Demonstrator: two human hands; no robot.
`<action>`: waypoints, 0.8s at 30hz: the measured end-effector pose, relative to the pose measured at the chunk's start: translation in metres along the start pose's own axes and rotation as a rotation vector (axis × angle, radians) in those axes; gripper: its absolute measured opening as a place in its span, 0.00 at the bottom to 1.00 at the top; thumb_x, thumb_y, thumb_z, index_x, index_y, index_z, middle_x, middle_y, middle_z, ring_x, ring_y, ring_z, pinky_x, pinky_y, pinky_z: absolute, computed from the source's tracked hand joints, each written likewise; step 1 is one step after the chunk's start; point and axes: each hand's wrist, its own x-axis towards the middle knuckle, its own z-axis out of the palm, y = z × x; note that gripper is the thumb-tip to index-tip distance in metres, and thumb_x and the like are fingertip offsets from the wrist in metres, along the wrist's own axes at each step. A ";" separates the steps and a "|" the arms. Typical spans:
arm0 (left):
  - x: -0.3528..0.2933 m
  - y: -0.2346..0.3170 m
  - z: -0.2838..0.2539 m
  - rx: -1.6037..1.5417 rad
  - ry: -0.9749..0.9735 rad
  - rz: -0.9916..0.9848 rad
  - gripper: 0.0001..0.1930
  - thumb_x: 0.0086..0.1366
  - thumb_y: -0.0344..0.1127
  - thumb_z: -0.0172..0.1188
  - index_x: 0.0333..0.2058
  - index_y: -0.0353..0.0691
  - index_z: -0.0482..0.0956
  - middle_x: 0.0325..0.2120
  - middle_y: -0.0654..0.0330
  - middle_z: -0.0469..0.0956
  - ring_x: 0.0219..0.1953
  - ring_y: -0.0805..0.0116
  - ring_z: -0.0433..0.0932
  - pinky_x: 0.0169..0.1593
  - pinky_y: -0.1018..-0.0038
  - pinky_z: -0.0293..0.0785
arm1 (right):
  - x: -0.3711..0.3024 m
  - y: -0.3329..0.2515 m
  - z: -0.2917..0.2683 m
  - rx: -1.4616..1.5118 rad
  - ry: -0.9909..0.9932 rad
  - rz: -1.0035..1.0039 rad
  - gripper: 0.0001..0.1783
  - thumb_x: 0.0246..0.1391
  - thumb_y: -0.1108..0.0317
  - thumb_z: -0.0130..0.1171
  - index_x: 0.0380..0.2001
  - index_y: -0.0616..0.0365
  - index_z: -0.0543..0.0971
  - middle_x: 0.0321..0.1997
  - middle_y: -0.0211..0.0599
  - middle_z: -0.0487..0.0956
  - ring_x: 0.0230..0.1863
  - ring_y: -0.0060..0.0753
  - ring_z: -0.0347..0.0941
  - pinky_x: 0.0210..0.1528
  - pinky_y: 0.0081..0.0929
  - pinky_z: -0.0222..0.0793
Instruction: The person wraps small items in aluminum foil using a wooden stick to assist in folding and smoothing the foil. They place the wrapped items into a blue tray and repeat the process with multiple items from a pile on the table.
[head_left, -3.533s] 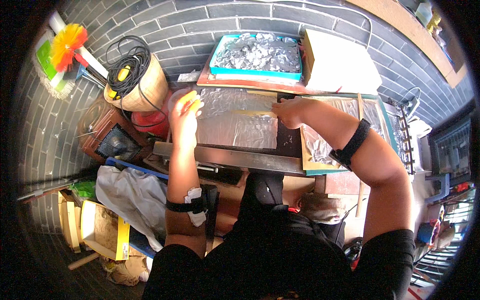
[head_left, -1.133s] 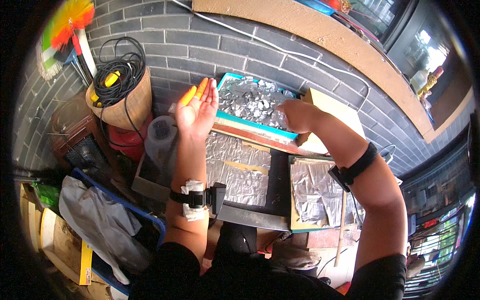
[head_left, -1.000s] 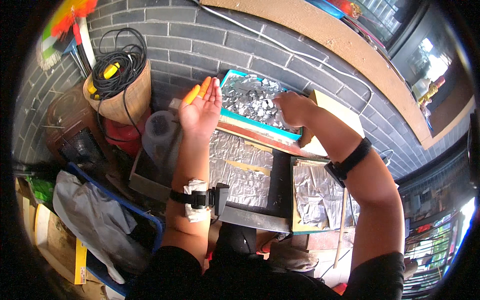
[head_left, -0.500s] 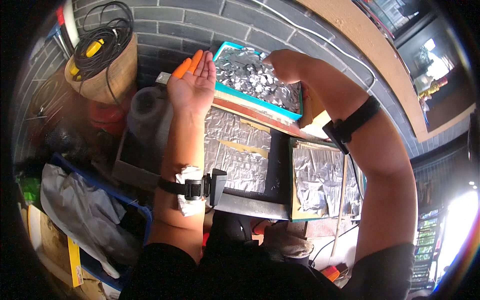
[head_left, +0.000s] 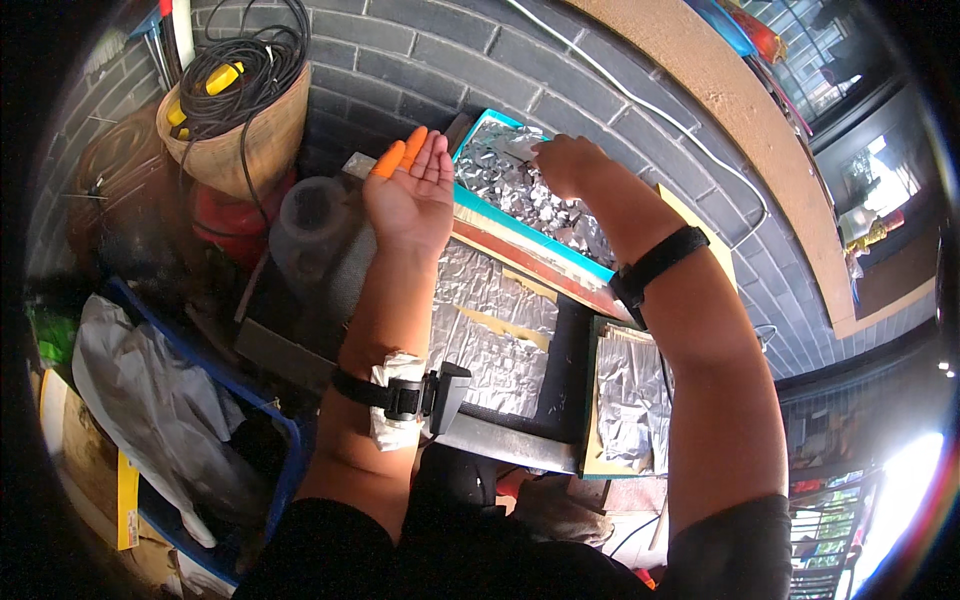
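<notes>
My left hand (head_left: 415, 205) lies open, palm up, beside the near left corner of a turquoise-rimmed tray (head_left: 530, 234). Orange finger covers (head_left: 403, 153) sit on two of its digits, and I see nothing resting in the palm. Loose, shiny silver foil pieces (head_left: 560, 218) fill the tray. Over the tray's right part is my right hand (head_left: 570, 167), its fingers drawn together and pointing left; whatever they pinch is too small or hidden to name. Below both hands lies a board covered in wrinkled silver foil (head_left: 490, 370), with tan strips showing through.
A second foil-faced board (head_left: 630, 400) lies to the right. On the left stand a basket (head_left: 235, 160) of coiled black cable, a clear round container (head_left: 310, 210) and a blue bin (head_left: 290, 440) with grey cloth. A grey brick wall (head_left: 440, 45) rises behind.
The whole view has shifted, so most things sit lower and further right. My right hand has moved a little left relative to the tray. My left hand stays palm up.
</notes>
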 end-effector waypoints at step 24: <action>-0.002 -0.010 -0.002 0.062 -0.092 -0.072 0.16 0.59 0.38 0.57 0.41 0.32 0.76 0.39 0.56 0.76 0.42 0.66 0.74 0.49 0.75 0.69 | -0.012 0.037 0.027 0.543 0.219 0.125 0.20 0.51 0.56 0.56 0.44 0.55 0.78 0.47 0.49 0.77 0.49 0.52 0.73 0.54 0.40 0.68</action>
